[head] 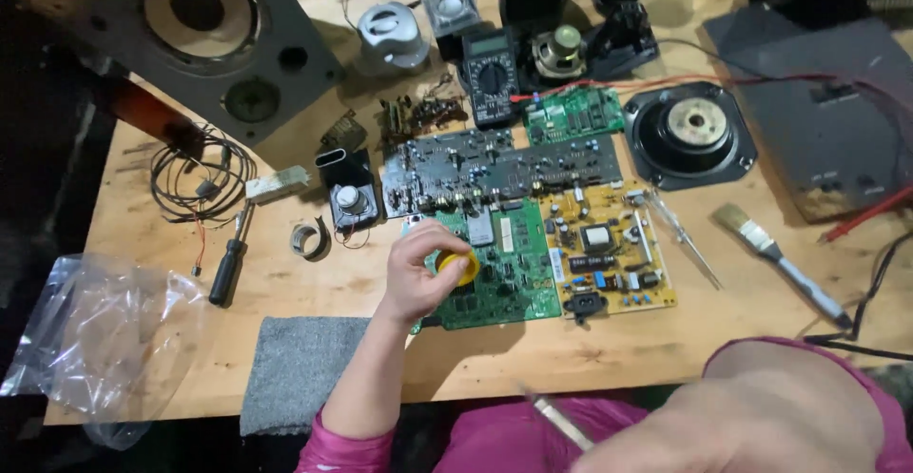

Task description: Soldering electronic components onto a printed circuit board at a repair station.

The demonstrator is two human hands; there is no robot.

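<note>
**Yellow roll pinched over the green board**

Between the fingers (439, 245) of the left hand (418, 273) sits a small yellow roll (463, 266), looks like tape, pinched from the side with thumb and fingers curled round it. It's held right over the green circuit board (504, 278), near that board's upper left part.

Just right of the fingers, touching the green board's edge, is a yellow circuit board (613, 254) with a black socket at its near edge. Beyond the fingers lies a long grey board (499, 169), and further on a smaller green board (573, 112) next to a black multimeter (490, 74). Left of the fingers there's a little black speaker unit (349, 193) and a small metal ring (309, 238), then a black-handled screwdriver (228, 269) and a coil of thin wire (202, 173). Nearer the body on that side, a grey cloth (295, 373) hangs on the worktop (314, 283) edge, with a clear plastic bag (100, 335) well off to the left.

Well to the right: a round black speaker driver (692, 131), thin tweezers (683, 235) and a paintbrush (780, 262).

The right hand (761, 425) is a close-up blur at the bottom with a thin tool (561, 421) by it; can't tell how those fingers are set.
</note>
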